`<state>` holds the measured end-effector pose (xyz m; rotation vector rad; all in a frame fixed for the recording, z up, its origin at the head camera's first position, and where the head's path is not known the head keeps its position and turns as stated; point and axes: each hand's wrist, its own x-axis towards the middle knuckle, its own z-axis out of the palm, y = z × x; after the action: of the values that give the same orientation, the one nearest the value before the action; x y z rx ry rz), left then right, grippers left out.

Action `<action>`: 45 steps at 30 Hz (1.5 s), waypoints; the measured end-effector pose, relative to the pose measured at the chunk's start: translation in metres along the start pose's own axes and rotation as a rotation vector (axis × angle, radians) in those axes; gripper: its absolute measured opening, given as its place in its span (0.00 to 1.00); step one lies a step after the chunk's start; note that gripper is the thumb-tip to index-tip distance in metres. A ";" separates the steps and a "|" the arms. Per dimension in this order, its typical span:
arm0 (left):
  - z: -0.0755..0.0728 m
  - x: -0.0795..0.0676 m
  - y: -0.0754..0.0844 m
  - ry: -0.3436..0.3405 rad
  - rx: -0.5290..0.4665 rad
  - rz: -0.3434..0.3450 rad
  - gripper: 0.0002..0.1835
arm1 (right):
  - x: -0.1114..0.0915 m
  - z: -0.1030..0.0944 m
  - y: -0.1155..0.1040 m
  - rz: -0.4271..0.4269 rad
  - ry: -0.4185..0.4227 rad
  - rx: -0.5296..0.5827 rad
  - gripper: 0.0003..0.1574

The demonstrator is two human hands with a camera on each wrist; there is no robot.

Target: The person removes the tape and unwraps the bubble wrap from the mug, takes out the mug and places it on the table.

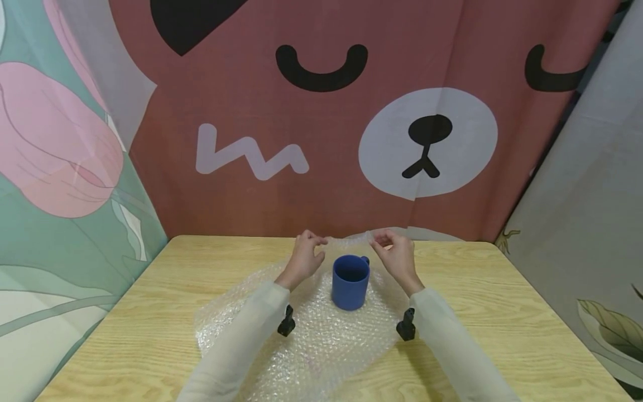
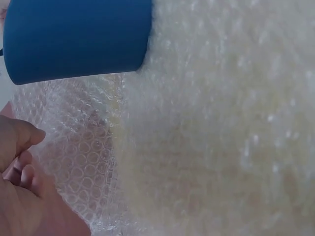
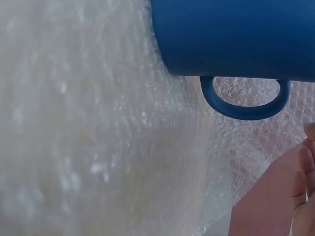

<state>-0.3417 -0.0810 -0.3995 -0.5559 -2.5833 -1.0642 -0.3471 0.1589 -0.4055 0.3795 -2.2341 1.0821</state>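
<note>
A blue mug (image 1: 350,290) stands upright on a sheet of clear bubble wrap (image 1: 321,340), its handle turned to the far right. Behind the mug, the far edge of the wrap is raised off the table between two hands. My left hand (image 1: 304,257) pinches that edge on the left side; my right hand (image 1: 399,258) pinches it on the right. In the left wrist view, the curled fingers (image 2: 22,167) are beside the raised wrap, below the mug (image 2: 78,39). In the right wrist view, the mug's handle (image 3: 246,114) shows, with some fingertips (image 3: 306,160) at the frame's edge.
Under the wrap lies a light wood-grain table (image 1: 467,312). A reddish curtain (image 1: 321,201) with an animal face hangs right behind its far edge. Patterned cloths hang at the left (image 1: 60,234) and right (image 1: 577,223). A small black device (image 1: 286,322) is at each wrist.
</note>
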 end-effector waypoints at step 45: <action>0.006 -0.020 -0.013 -0.534 0.283 -0.134 0.61 | -0.020 -0.006 0.009 0.121 -0.833 -0.247 0.46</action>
<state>-0.3305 -0.0901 -0.4203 -0.6741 -3.2011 -0.6222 -0.3335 0.1689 -0.4205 0.6849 -3.1139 0.7550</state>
